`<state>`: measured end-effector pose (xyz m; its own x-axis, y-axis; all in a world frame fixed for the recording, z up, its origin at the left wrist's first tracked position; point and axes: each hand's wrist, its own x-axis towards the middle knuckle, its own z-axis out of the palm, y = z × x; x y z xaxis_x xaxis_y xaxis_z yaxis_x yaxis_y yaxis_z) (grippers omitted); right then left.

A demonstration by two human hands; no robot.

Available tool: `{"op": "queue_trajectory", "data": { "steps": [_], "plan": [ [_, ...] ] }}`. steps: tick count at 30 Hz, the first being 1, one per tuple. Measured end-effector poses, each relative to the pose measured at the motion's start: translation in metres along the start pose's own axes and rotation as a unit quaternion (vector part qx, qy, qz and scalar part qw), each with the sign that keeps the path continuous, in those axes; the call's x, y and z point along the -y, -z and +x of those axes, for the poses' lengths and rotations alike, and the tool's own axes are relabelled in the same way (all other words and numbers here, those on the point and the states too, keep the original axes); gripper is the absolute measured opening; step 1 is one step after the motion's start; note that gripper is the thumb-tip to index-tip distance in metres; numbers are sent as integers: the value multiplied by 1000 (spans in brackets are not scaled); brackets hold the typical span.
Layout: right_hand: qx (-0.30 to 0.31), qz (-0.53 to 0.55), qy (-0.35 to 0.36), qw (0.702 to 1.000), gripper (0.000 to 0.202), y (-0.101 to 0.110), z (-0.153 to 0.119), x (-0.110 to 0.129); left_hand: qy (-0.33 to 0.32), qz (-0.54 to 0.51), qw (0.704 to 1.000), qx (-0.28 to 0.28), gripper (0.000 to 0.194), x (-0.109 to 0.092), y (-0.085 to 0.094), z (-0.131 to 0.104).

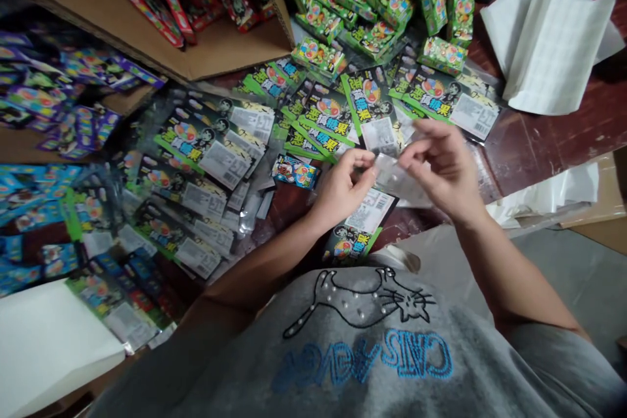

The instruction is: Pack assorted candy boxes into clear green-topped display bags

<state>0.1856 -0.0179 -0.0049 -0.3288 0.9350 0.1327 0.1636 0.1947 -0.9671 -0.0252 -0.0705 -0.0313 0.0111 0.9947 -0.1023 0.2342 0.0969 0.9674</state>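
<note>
My left hand (pixel 345 186) is closed, thumb against fingers, on the top edge of a clear plastic bag (pixel 389 173). The bag's transparent part spans the gap between my hands. At its other side, my right hand (pixel 443 173) pinches the plastic with thumb and forefinger, the remaining fingers raised and slightly blurred. Just below my hands lies a printed black and green candy bag (pixel 362 225) with a white barcode label. A small blue candy packet (pixel 295 172) rests left of my left hand. Further printed bags (pixel 318 111) overlap right behind my hands.
Green candy boxes (pixel 392 6) are heaped at the back. A cardboard box (pixel 206 59) holds red packets (pixel 157 6). Purple packets (pixel 44 91) and blue packets (pixel 29 196) lie left, near stacked printed bags (pixel 191 209). White label sheets (pixel 558 46) sit back right.
</note>
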Motion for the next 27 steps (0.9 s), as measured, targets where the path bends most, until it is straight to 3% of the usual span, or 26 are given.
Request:
{"op": "queue_trajectory", "data": {
  "steps": [2, 4, 7, 13, 15, 18, 23, 27],
  "plan": [
    [-79, -19, 45, 996, 49, 0, 2, -2, -3, 4, 999, -37, 19, 4, 8, -3],
    [-98, -23, 66, 993, 49, -1, 2, 0, -7, 15, 999, -30, 9, 4, 22, -7],
    [-35, -2, 64, 997, 53, -8, -2, 8, -21, 16, 999, 24, 19, 0, 51, -15],
    [101, 41, 56, 992, 74, -42, -23, 24, -63, -9, 993, 95, 15, -7, 98, -31],
    [112, 60, 62, 990, 81, -54, -30, 24, -49, -13, 993, 103, 17, -9, 105, -38],
    [79, 71, 41, 994, 89, -68, -36, 21, -34, -26, 995, 85, 22, -10, 107, -48],
    [94, 85, -44, 991, 98, -78, -36, 16, -89, -38, 993, 72, 22, -5, 109, -57],
    [92, 17, 3, 996, 102, -84, -52, 30, -87, -16, 994, 62, 20, 3, 113, -66]
  ]
}}
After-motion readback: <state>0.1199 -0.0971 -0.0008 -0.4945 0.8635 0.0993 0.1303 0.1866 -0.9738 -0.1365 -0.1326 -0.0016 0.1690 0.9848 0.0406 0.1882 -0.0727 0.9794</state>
